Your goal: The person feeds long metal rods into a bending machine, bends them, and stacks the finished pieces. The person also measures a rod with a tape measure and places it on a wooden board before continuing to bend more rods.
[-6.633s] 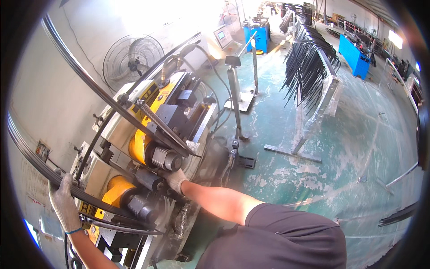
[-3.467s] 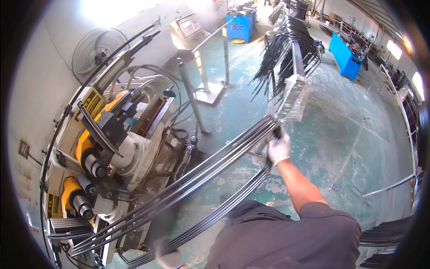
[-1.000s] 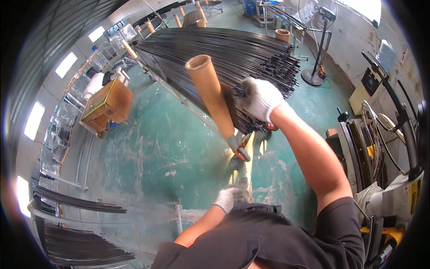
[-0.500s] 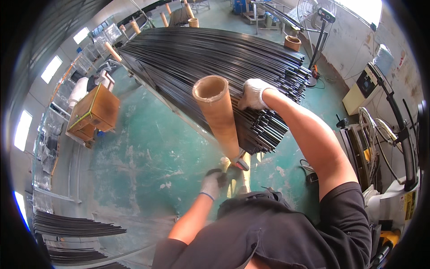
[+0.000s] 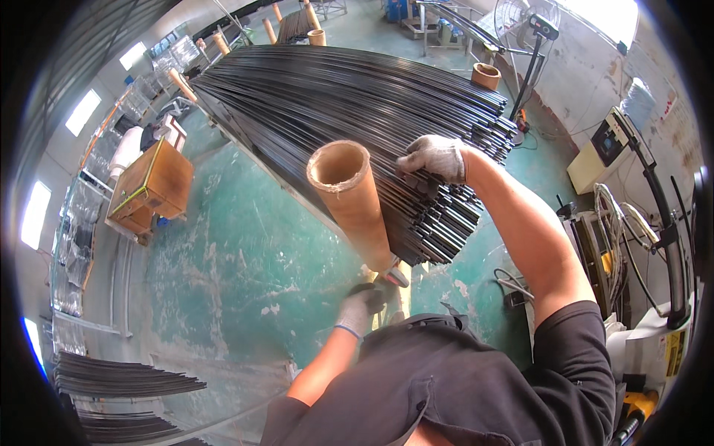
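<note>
I see my right hand (image 5: 433,160) curled over black rods (image 5: 349,104) directly beneath it; whether it clamps any, I can't tell. None look lifted clear yet. My left hand (image 5: 361,306), below-left of it, has an unclear grip.

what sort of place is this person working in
Probably a factory workshop: a great stack of long black rods lies with a large cardboard tube beside it, the green floor is scuffed, and a machine stands at the right.

Rods (image 5: 335,97) partly hidden beneath right hand (image 5: 435,158)
</note>
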{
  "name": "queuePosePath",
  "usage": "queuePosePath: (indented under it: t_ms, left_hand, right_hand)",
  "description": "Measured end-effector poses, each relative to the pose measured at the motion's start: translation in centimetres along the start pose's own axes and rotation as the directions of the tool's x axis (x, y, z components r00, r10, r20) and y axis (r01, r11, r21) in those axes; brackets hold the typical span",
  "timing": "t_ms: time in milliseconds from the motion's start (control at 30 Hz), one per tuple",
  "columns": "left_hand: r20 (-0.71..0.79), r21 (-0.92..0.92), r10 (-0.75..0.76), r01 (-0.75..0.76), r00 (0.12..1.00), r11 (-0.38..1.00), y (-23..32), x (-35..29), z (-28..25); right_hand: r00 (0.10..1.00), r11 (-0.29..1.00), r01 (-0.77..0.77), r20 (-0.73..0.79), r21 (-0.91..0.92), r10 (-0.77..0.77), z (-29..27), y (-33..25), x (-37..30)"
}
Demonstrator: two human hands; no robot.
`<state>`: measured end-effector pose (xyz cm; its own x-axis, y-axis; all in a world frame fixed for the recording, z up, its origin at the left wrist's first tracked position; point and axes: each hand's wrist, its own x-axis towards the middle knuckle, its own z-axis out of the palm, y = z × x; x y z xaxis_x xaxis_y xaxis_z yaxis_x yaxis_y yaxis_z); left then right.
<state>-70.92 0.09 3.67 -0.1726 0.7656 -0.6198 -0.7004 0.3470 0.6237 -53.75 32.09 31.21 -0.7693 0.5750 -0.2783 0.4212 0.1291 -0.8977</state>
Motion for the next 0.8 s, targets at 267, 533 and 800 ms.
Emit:
queuePosePath:
  t_ms: [267, 533, 800]
  left_hand:
    - [0.240, 0.207, -0.071, 0.020, 0.968, 0.978, 4.6, -5.0, 8.5]
    - [0.605, 0.295, -0.216, 0.036, 0.767, 0.955, 5.6, -5.1, 13.6]
    - [0.859, 0.022, -0.102, 0.161, 0.502, 0.987, 7.1, -3.8, 20.7]
  right_hand:
    - [0.979, 0.918, -0.168, -0.173, -0.358, 0.112, -0.2, -3.8, -11.5]
    - [0.764, 0.613, -0.642, -0.454, -0.460, 0.460, 3.1, 4.8, -39.0]
    - [0.442, 0.438, -0.842, -0.868, -0.314, 0.227, 11.7, 7.1, -46.7]
